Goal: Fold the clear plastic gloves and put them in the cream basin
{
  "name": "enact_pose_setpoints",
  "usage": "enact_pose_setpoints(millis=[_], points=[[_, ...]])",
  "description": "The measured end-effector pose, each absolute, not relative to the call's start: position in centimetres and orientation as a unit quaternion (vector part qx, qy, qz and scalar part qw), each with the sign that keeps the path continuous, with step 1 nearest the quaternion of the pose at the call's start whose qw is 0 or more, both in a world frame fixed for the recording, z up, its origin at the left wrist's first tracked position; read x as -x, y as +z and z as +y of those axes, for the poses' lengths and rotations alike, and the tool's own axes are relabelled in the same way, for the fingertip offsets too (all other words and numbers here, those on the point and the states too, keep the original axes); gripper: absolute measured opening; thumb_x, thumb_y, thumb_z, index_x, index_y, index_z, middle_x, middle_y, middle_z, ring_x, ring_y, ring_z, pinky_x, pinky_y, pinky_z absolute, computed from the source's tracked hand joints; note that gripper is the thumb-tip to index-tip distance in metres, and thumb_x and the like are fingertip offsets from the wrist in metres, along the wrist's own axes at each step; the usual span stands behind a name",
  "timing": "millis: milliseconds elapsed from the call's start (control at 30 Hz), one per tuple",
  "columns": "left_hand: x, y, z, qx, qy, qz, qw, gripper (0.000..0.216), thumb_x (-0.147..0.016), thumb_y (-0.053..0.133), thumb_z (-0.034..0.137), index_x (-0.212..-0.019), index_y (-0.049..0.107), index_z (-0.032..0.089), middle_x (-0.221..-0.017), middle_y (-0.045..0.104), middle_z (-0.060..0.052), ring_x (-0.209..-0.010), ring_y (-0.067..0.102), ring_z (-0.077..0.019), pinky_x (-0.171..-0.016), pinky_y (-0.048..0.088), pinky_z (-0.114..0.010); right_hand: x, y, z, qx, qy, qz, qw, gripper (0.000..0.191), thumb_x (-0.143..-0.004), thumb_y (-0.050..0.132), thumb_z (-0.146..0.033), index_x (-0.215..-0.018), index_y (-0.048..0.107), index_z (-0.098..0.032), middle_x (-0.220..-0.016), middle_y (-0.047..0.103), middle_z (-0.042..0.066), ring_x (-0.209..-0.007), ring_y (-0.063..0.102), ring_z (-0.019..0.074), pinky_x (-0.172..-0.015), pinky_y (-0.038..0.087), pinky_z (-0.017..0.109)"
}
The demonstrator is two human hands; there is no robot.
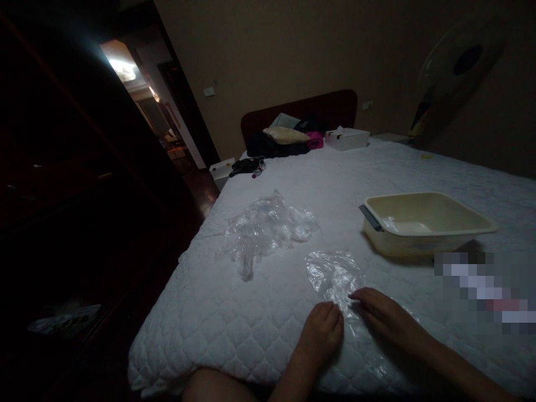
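A clear, crinkled plastic bag [335, 273] lies on the white quilted bed in front of me and runs down between my hands. My left hand [322, 329] is closed at the bag's near left edge, with its fingers curled onto the film. From the right, my right hand [387, 318] reaches over the plastic. Its fingers are stretched out and the fingertips are at the film; the thumb is hidden. Farther left, a larger heap of clear plastic bags [272, 223] is spread on the quilt.
A cream plastic basin [431, 243] with a grey handle stands to the right, some clear plastic inside. Clothes and a pillow [287, 135] and a white box [347, 138] lie by the headboard [301, 109]. A fan [467, 58] stands back right. The bed's left edge drops to dark floor.
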State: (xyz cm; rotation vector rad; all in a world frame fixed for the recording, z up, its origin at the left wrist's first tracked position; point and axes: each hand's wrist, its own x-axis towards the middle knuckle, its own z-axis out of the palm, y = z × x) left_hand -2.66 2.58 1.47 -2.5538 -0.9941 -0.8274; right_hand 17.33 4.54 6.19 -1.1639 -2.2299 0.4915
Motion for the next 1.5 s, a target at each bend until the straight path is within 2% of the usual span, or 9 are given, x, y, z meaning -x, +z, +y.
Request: enact_pose_setpoints(millis=[233,367,533,667,833,1000,1133,1233,1500], points=[[3.0,2.1,2.5,0.882,-0.305,-0.332,0.135,0.023,-0.090,0.039,0.013,-0.102,0.058,0.010,-0.094,0.066,-0.011,-0.094,0.061,-0.0185,-0.081,0.053,-0.035,-19.7,4.4,1.8,0.297,-0.081,-0.919,0.247,0.031,-0.088,0.038,-0.012,-0.109,0.059,-0.020,-0.097,0.068,0.010,-0.086,0.063,0.0186,-0.072,0.052,0.033],[3.0,2.3,2.4,0.873,-0.338,-0.323,0.138,0.022,-0.090,0.040,0.012,-0.098,0.060,0.010,-0.094,0.066,-0.010,-0.093,0.061,-0.0190,-0.080,0.053,-0.034,-19.4,4.2,1.7,0.253,-0.133,-0.924,0.255,0.032,-0.090,0.034,-0.009,-0.108,0.059,-0.018,-0.100,0.069,0.008,-0.089,0.062,0.0178,-0.077,0.049,0.034],[3.0,1.8,2.5,0.875,-0.334,-0.320,0.143,0.019,-0.089,0.042,0.013,-0.095,0.061,0.011,-0.094,0.066,-0.010,-0.094,0.061,-0.0185,-0.081,0.053,-0.035,-19.1,4.4,2.1,0.265,-0.053,-0.924,0.269,0.029,-0.090,0.037,-0.013,-0.108,0.058,-0.020,-0.098,0.069,0.007,-0.089,0.061,0.0169,-0.081,0.046,0.035],[3.0,1.5,2.4,0.883,-0.311,-0.324,0.140,0.019,-0.089,0.043,0.013,-0.098,0.060,0.011,-0.098,0.066,-0.010,-0.097,0.060,-0.0188,-0.084,0.051,-0.035,-18.5,5.0,2.2,0.381,0.098,-0.886,0.245,0.021,-0.088,0.044,-0.022,-0.100,0.061,-0.022,-0.092,0.068,0.006,-0.085,0.060,0.0182,-0.082,0.046,0.036],[3.1,1.2,2.3,0.889,-0.289,-0.328,0.137,0.019,-0.087,0.046,0.015,-0.100,0.059,0.012,-0.102,0.065,-0.009,-0.100,0.059,-0.0189,-0.087,0.049,-0.034,-17.5,4.6,3.0,0.486,0.173,-0.808,0.283,0.025,-0.086,0.043,-0.030,-0.103,0.061,-0.023,-0.095,0.067,0.007,-0.089,0.060,0.0221,-0.081,0.046,0.039],[3.0,1.4,2.3,0.894,-0.282,-0.318,0.140,0.019,-0.088,0.045,0.014,-0.100,0.059,0.012,-0.103,0.065,-0.009,-0.101,0.059,-0.0204,-0.087,0.049,-0.035,-16.3,4.6,3.7,0.551,0.176,-0.766,0.280,0.028,-0.082,0.045,-0.028,-0.106,0.055,-0.019,-0.088,0.066,0.007,-0.082,0.060,0.0226,-0.075,0.046,0.037],[3.0,1.7,2.2,0.886,-0.306,-0.317,0.145,0.019,-0.088,0.044,0.013,-0.097,0.060,0.012,-0.101,0.065,-0.009,-0.099,0.060,-0.0203,-0.085,0.050,-0.035,-15.3,4.9,3.7,0.561,0.134,-0.773,0.262,0.016,-0.079,0.043,-0.021,-0.091,0.054,-0.018,-0.075,0.062,0.005,-0.070,0.056,0.0206,-0.065,0.043,0.033],[3.0,1.6,2.3,0.888,-0.298,-0.318,0.149,0.017,-0.087,0.046,0.013,-0.098,0.059,0.011,-0.100,0.065,-0.009,-0.098,0.060,-0.0199,-0.086,0.050,-0.035,-15.0,4.6,4.0,0.547,0.086,-0.790,0.263,0.012,-0.080,0.041,-0.018,-0.081,0.053,-0.019,-0.077,0.060,0.005,-0.068,0.054,0.0197,-0.065,0.041,0.033],[3.0,1.6,2.2,0.894,-0.276,-0.320,0.147,0.018,-0.086,0.046,0.013,-0.099,0.059,0.012,-0.100,0.065,-0.010,-0.100,0.059,-0.0191,-0.088,0.049,-0.034,-14.4,4.6,4.6,0.538,0.074,-0.794,0.275,0.023,-0.074,0.043,-0.013,-0.092,0.056,-0.017,-0.087,0.063,0.007,-0.078,0.059,0.0205,-0.070,0.041,0.033]])
